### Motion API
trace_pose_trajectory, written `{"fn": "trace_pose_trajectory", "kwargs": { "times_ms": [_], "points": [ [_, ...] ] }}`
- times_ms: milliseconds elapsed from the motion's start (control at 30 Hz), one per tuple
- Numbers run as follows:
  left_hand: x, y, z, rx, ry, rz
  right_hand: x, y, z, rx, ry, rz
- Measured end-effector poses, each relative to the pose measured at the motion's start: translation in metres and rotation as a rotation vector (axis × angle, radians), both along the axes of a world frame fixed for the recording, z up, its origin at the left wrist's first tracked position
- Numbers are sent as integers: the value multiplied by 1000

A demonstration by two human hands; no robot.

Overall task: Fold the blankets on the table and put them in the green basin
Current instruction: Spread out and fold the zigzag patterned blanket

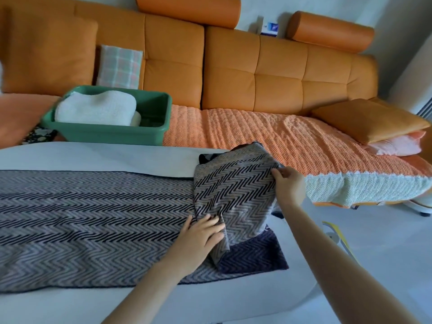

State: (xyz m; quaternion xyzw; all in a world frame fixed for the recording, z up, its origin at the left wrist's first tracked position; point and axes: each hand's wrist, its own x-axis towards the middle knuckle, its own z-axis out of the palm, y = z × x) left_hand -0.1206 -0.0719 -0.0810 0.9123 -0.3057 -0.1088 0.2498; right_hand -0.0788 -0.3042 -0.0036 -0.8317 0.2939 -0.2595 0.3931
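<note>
A grey and black zigzag blanket [93, 220] lies spread along the white table [105, 155]. Its right end is lifted and turned back over itself. My left hand [201, 239] pinches the near edge of that turned-back flap. My right hand [288, 183] grips the flap's far right edge, a little above the table. On the sofa behind the table stands the green basin [112, 133], with a folded white blanket [95, 109] inside it.
An orange sofa [233, 73] with a ribbed orange cover runs along the far side. A checked cushion [120, 66] leans behind the basin; orange and pink pillows [374, 127] lie at the right. Grey floor [374, 242] lies right of the table.
</note>
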Motion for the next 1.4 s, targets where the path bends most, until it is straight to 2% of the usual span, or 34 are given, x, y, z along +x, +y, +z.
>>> {"fn": "trace_pose_trajectory", "kwargs": {
  "times_ms": [67,167,233,300,367,433,500,533,633,767,833,900,967,1067,1200,1267,1333,1367,1400],
  "points": [
    [0,1,6,-207,54,69,1,16,10,-169,-107,67],
    [6,3,20,-609,176,272,-5,56,22,-348,-187,326],
    [17,6,29,-872,310,469,-14,83,16,-477,-118,519],
    [26,10,38,-1026,383,622,-25,106,4,-637,76,705],
    [26,15,45,-1027,401,655,-40,116,-11,-675,176,825],
    [22,21,47,-959,358,653,-54,113,-19,-654,51,816],
    [17,25,44,-827,253,603,-59,98,-20,-604,-88,680],
    [16,26,40,-751,195,552,-55,84,-21,-529,-100,574],
    [11,19,27,-552,76,307,-32,35,-24,-271,103,306],
    [10,10,7,-159,-37,92,7,-7,-34,42,296,160],
    [12,12,-1,-70,-90,72,20,-13,-37,76,340,156],
    [12,14,-8,-63,-111,56,22,-15,-39,116,269,142],
    [13,16,-11,-113,-84,67,18,-16,-37,151,167,89],
    [10,13,0,-265,37,130,8,-7,-18,-27,16,62],
    [11,11,22,-588,227,306,-5,34,23,-153,-232,295],
    [15,13,33,-823,345,471,-18,67,32,-170,-216,504],
    [19,19,47,-1113,553,658,-33,101,25,-285,-74,723],
    [19,24,53,-1213,623,734,-40,116,16,-372,17,826],
    [19,31,57,-1231,652,782,-48,127,5,-433,102,915]
  ]
}}
